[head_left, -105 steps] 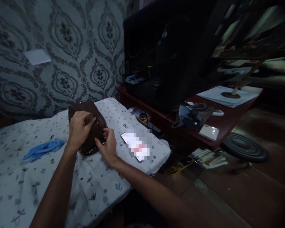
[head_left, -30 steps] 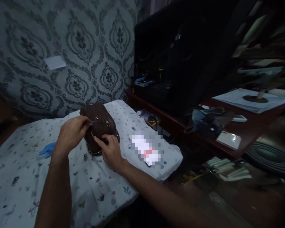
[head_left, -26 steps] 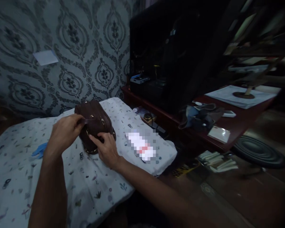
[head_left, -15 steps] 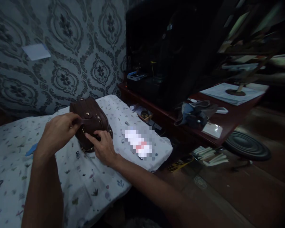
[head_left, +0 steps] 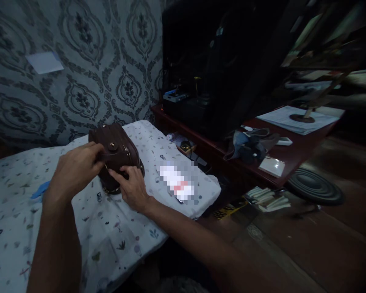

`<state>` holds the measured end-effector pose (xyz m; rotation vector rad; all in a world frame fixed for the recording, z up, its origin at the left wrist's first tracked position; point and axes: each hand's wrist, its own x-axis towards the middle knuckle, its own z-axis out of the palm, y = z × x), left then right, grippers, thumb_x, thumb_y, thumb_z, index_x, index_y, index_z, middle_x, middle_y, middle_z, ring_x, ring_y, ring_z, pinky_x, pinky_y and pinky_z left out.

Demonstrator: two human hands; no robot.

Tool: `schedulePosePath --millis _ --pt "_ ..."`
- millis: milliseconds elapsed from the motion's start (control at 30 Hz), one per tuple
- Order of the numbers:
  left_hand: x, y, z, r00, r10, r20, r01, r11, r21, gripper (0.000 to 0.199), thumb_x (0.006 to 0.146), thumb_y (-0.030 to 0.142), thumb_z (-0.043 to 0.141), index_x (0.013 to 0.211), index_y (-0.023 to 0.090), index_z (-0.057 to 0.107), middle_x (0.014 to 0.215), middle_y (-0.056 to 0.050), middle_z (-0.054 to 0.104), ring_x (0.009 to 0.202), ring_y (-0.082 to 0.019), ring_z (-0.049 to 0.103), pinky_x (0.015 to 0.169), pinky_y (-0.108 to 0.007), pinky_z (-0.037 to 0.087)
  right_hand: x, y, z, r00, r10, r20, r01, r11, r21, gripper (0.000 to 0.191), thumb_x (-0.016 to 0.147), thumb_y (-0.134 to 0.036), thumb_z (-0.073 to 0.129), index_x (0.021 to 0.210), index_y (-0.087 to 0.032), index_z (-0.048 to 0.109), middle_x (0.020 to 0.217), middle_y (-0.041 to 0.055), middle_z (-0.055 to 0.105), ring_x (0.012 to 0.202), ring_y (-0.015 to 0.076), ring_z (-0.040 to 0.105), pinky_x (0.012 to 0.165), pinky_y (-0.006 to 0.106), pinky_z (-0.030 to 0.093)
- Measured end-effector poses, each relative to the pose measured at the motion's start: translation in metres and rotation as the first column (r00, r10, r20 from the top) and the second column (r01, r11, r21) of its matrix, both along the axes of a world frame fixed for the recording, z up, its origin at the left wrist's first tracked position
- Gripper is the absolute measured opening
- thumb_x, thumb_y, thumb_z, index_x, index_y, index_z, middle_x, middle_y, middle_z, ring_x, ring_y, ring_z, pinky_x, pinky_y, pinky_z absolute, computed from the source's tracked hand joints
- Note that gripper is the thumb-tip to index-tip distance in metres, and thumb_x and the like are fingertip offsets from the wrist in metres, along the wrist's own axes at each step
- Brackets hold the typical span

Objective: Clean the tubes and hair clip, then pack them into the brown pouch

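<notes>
A small dark brown handbag (head_left: 118,138) with gold-toned studs and zips rests on a white patterned cloth (head_left: 122,244). My left hand (head_left: 76,167) is at the bag's near left side, its thumb and fingers closed on a strap or flap of the bag; the fingertips partly hide that part. My right hand (head_left: 132,187) grips the lower right front of the bag, index finger stretched along the leather and the other fingers curled against it. A blue item (head_left: 41,190) peeks out beside my left wrist.
Right of the bag lies a bright, blurred-out phone-like object (head_left: 178,183) on the cloth. A dark red cabinet (head_left: 293,162) holds papers (head_left: 299,118), a cloth bundle (head_left: 250,146) and a large dark screen (head_left: 219,61). A round stool (head_left: 315,186) stands on the floor.
My left hand has shifted slightly on the bag, and the strap or flap it pinches has come down closer to the bag. The right hand stays nearly in place.
</notes>
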<state>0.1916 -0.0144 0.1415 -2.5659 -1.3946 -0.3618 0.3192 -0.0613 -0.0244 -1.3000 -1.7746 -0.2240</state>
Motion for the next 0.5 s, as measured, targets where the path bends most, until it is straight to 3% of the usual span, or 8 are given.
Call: schedulePosePath --millis 167,267,500 --pt "0.014 0.002 -0.009 0.982 -0.170 0.080 0.168 0.985 0.029 0.035 0.085 0.024 0.053 0.118 0.025 0.064 0.112 -0.010 0.067 0.109 -0.031 0.059 0.089 -0.040 0.048 0.000 0.001 0.000 1.000 -0.007 0.016 0.007 1.000 0.007 0.056 0.092 -0.011 0.053 0.144 -0.029 0.056 0.120 0.0109 0.056 0.102 0.0239 0.050 0.086 0.037 0.046" --pt "0.031 0.002 -0.018 0.974 -0.218 0.066 0.213 0.974 0.076 0.038 0.090 0.028 0.052 0.127 0.024 0.063 0.116 -0.011 0.066 0.113 -0.032 0.056 0.095 -0.044 0.046 -0.001 0.002 0.001 0.999 -0.024 0.029 0.024 1.000 0.009 0.053 0.092 -0.013 0.053 0.142 -0.029 0.058 0.117 0.0107 0.056 0.100 0.0248 0.050 0.083 0.038 0.045" --pt "0.051 0.001 -0.031 0.990 -0.140 -0.001 0.139 0.979 0.146 0.026 0.095 0.025 0.047 0.102 0.019 0.072 0.107 -0.014 0.069 0.108 -0.033 0.057 0.088 -0.045 0.045 -0.001 0.003 0.001 0.997 -0.060 0.039 0.058 0.998 0.036 0.038 0.093 -0.014 0.053 0.126 -0.028 0.066 0.108 0.0090 0.057 0.095 0.0241 0.050 0.080 0.036 0.044"
